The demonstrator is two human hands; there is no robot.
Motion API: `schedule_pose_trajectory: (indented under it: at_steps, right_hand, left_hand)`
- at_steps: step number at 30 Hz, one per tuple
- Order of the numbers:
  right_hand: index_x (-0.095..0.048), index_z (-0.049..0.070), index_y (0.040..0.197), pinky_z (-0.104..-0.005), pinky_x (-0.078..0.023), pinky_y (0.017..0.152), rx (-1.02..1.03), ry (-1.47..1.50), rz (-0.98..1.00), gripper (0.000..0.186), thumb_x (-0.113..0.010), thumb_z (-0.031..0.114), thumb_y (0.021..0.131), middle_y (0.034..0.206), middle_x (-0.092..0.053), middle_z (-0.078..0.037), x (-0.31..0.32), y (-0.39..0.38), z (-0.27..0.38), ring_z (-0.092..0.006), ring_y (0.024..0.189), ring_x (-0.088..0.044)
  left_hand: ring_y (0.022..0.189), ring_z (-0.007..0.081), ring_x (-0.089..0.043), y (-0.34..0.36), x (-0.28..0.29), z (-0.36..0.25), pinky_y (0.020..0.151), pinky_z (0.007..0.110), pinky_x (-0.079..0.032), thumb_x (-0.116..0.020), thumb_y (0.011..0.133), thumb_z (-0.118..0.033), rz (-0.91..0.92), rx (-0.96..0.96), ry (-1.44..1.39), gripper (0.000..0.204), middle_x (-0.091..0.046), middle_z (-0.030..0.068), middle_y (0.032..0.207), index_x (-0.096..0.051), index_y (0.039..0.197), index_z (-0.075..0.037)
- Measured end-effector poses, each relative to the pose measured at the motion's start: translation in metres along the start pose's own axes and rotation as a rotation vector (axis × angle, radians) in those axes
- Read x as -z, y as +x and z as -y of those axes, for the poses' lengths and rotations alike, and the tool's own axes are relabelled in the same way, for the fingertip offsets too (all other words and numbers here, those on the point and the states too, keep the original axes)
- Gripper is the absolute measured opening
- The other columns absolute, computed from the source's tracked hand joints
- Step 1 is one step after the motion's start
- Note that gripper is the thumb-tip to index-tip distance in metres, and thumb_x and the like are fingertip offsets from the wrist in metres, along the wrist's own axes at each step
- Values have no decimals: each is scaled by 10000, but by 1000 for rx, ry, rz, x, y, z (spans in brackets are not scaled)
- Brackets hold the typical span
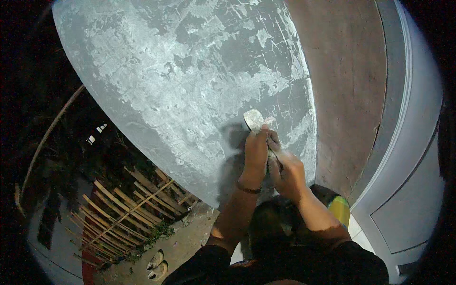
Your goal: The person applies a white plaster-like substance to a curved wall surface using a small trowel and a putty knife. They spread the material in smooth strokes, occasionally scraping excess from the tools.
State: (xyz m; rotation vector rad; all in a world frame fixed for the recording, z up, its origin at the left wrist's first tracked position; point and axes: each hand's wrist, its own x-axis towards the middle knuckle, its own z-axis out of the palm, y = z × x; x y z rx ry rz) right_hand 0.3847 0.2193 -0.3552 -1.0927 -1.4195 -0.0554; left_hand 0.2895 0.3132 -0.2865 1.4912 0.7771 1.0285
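A grey wall [190, 90] with peeling, flaking paint and pale scraped patches fills the upper middle. Against it rests a paint scraper [253, 118] whose pale, dusty blade points up and to the left. My left hand [256, 149] is closed round it just below the blade. Lower and to the right, my right hand [288, 173] is wrapped round the handle, most of which the fingers hide. Both hands are close together near the wall's surface, and pale dust coats the fingers.
To the right runs a brown wall panel [349, 90], then a grey-white door [403, 213]. A bamboo fence [128, 213] stands at lower left, with a pair of shoes [157, 266] on the ground near it. Something yellow and black [338, 209] is beside my right forearm.
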Motion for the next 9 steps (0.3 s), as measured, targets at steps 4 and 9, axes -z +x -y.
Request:
schedule_pose_trajectory:
  at_steps: [4, 9]
  right_hand:
    - [-651, 86, 1439, -507, -551, 941, -75, -8, -106, 443, -628, 104, 997, 1183, -723, -260, 10, 19, 9, -459, 1065, -706]
    - [-632, 88, 1458, -485, -538, 1031, -306, -70, 38, 477, -651, 119, 982, 1295, -708, -262, 25, 53, 29, -443, 1178, -693]
  left_hand:
    - [745, 147, -656, 7, -16, -21, 708, 312, -536, -529, 1128, -349, 33, -77, -206, 379, -714, 79, 905, -703, 1052, -21]
    - [844, 232, -708, 42, -20, -30, 700, 342, -565, -585, 1116, -330, -41, -411, 143, 367, -732, 133, 981, -689, 1266, -11]
